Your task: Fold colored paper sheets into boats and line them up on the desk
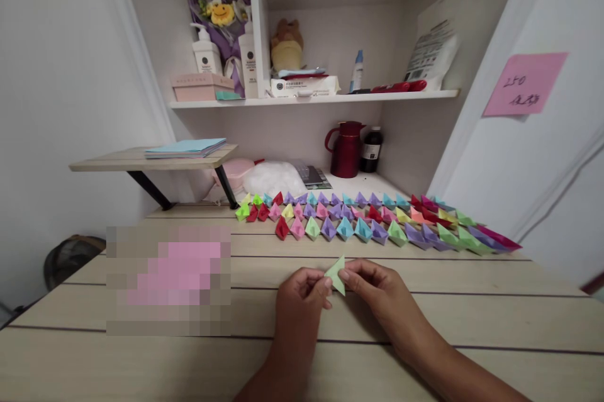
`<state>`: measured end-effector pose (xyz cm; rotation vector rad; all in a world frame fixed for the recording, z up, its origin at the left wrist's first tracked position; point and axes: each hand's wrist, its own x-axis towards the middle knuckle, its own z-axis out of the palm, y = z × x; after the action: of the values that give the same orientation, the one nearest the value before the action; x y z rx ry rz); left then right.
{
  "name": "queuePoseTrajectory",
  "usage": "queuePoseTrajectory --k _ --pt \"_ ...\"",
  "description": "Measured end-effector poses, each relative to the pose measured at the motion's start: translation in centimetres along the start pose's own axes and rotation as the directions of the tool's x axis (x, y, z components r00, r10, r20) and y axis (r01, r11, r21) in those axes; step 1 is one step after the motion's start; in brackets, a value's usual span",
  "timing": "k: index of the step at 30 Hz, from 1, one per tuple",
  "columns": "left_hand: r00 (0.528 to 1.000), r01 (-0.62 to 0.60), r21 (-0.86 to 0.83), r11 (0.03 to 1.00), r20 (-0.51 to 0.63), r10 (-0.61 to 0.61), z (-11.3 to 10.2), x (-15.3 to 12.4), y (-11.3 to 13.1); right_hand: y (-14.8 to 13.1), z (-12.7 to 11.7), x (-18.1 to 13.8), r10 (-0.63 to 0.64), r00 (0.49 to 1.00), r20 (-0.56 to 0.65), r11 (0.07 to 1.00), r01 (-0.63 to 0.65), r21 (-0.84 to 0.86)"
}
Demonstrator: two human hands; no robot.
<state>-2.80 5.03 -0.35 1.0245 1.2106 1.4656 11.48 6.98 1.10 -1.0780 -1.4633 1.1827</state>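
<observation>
Between my two hands is a small piece of folded light green paper (336, 275), pointed at its top and bottom. My left hand (302, 292) pinches its left corner between thumb and fingers. On the other side my right hand (372, 282) grips the right edge, thumb in front and fingers curled behind. The paper is held just above the wooden table (264, 351). Beyond the hands stand rows of folded paper boats (345, 228) in green, purple, blue, pink, red and yellow.
A pixelated pink patch (189, 273) covers part of the table at left. Behind it, a small raised shelf (117, 158) bears a stack of coloured paper (186, 148). A dark red jug (346, 150) and a dark bottle (372, 150) stand at the back.
</observation>
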Motion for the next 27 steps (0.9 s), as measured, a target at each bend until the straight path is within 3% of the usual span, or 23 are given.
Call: queuePoseTrajectory --k 8,15,20,23,27 --pt "1.0 -0.008 -0.009 1.0 -0.013 0.007 -0.1 -0.4 1.0 0.3 0.0 0.0 -0.07 0.998 0.005 0.994 0.07 -0.085" --pt "0.997 0.044 0.009 0.999 0.061 -0.044 -0.6 -0.1 1.6 -0.4 -0.1 -0.5 -0.124 0.992 0.027 0.976 0.127 -0.178" --pt "0.978 0.128 -0.182 0.975 0.185 -0.093 -1.3 -0.1 1.8 -1.4 -0.3 -0.7 -0.181 0.972 0.15 0.982 0.187 -0.027" --pt "0.947 0.227 -0.331 0.916 0.294 -0.129 -1.4 -0.4 1.7 -1.8 -0.2 -0.8 -0.207 0.949 0.236 0.976 0.184 0.115" --pt "0.892 0.331 -0.381 0.863 0.424 -0.154 -1.4 -0.5 1.8 -2.0 -0.1 -1.0 -0.233 0.935 0.267 0.956 0.17 0.238"
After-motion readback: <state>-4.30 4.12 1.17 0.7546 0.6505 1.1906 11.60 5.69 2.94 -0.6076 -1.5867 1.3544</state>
